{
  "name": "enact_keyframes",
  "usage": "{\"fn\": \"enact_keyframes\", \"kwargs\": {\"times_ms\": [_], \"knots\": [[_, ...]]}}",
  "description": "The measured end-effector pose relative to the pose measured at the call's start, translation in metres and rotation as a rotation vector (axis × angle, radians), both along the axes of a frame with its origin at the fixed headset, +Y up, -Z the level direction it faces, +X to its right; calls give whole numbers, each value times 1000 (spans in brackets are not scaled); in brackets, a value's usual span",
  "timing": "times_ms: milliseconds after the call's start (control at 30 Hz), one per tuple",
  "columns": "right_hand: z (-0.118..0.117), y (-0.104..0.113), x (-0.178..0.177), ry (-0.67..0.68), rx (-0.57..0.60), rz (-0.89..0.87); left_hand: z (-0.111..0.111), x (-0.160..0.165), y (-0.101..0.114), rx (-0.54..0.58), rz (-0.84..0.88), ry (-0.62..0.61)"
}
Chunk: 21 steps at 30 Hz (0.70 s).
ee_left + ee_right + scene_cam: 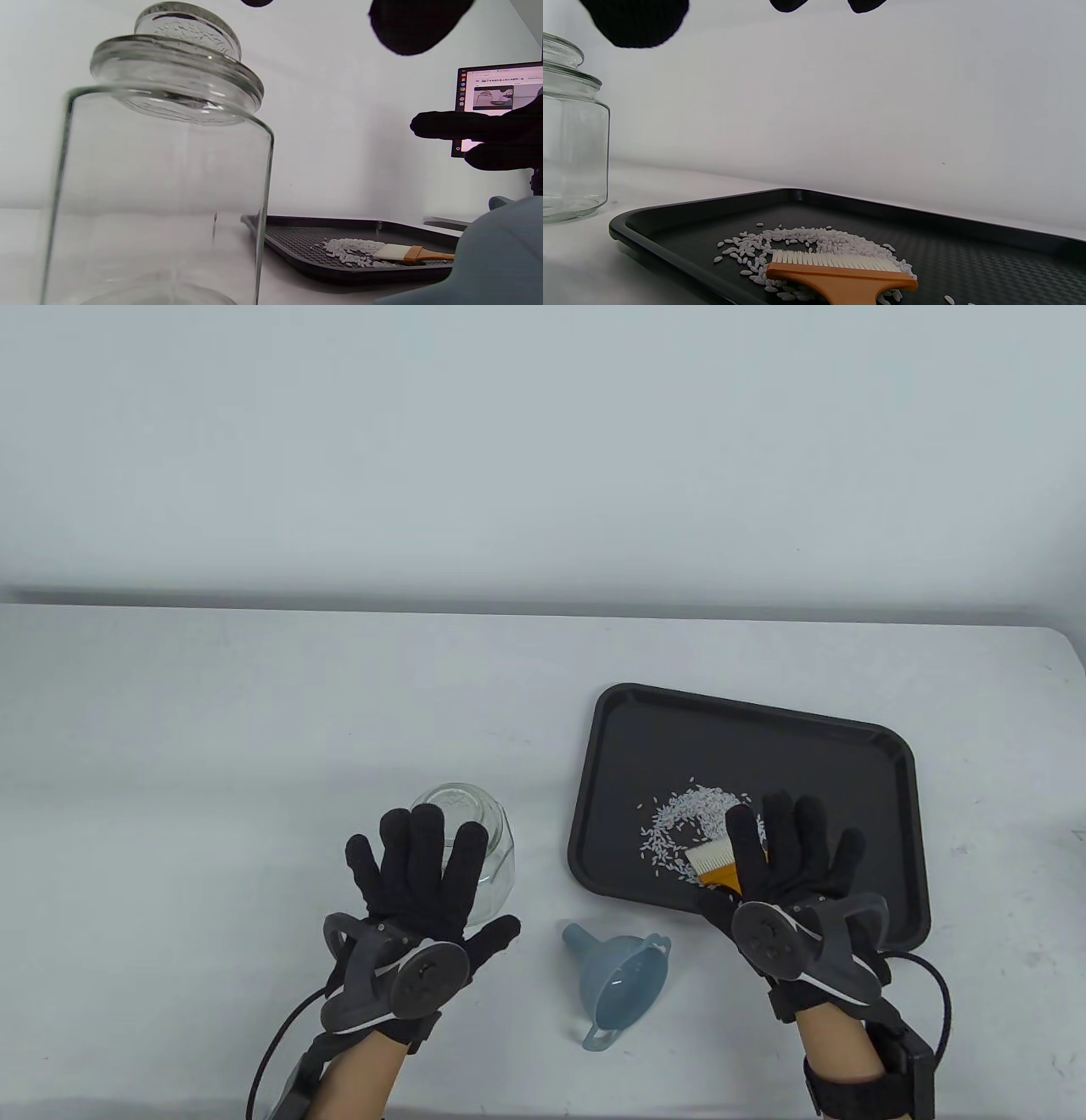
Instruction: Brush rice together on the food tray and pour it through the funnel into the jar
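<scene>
A clear glass jar (475, 836) with its glass lid (186, 55) on stands left of the black food tray (882, 780). White rice (689, 813) lies loosely on the tray's near-left part. A wooden-handled brush (713, 867) lies flat beside the rice, bristles toward it. A blue funnel (615, 976) lies on its side on the table between my hands. My left hand (416, 865) hovers over the jar's near side, fingers straight, holding nothing. Above the brush, my right hand (789, 848) is spread; in the right wrist view the brush (835, 275) lies untouched.
The white table's far edge (543, 606) meets a plain wall. A lit monitor (496, 97) stands off to the right in the left wrist view. Cables trail from both wrists at the near table edge.
</scene>
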State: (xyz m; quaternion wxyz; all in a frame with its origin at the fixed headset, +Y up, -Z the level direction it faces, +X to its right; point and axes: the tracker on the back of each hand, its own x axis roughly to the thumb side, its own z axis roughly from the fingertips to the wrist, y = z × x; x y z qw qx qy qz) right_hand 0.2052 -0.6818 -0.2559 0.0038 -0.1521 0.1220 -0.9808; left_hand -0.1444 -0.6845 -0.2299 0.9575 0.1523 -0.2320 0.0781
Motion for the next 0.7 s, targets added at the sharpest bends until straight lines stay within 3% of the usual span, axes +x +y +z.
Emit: {"fn": "enact_keyframes", "kwargs": {"times_ms": [333, 467, 700], "knots": [[-1, -1, -3, 2, -14, 18, -6, -3, 7, 18, 30, 21], [-1, -2, -3, -1, -21, 21, -13, -9, 13, 24, 115, 51], [-2, -2, -2, -10, -36, 18, -32, -14, 12, -103, 316, 72]]}}
